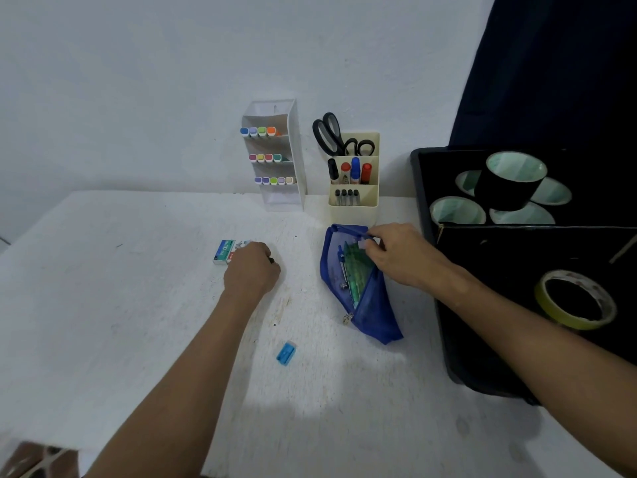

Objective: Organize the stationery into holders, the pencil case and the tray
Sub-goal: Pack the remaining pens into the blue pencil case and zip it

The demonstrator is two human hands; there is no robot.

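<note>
While the left hand (253, 267) rests knuckles-up on the white table (138, 305), its fingers are curled under over something small and dark; what it grips cannot be told. Touching it at ten o'clock lies a small teal and white staple box (227, 251), flat and printed with "10". At three o'clock from that hand sits the blue mesh pencil case (358, 291), unzipped, its mouth gaping along the upper edge; a green ruler and a metal compass show inside. The right hand (400, 257) pinches the case's upper rim between thumb and fingers, holding it open. At six o'clock from the left hand, well apart, a small blue sharpener (286, 353) lies on its side. At twelve o'clock from the case stands a cream holder (353, 198) with scissors, markers and black pens upright in its tiers; beside it, at nine o'clock, is a white tiered rack (286, 194) of pastel highlighters. A black tray (458, 367) at three o'clock holds tape rolls.
</note>
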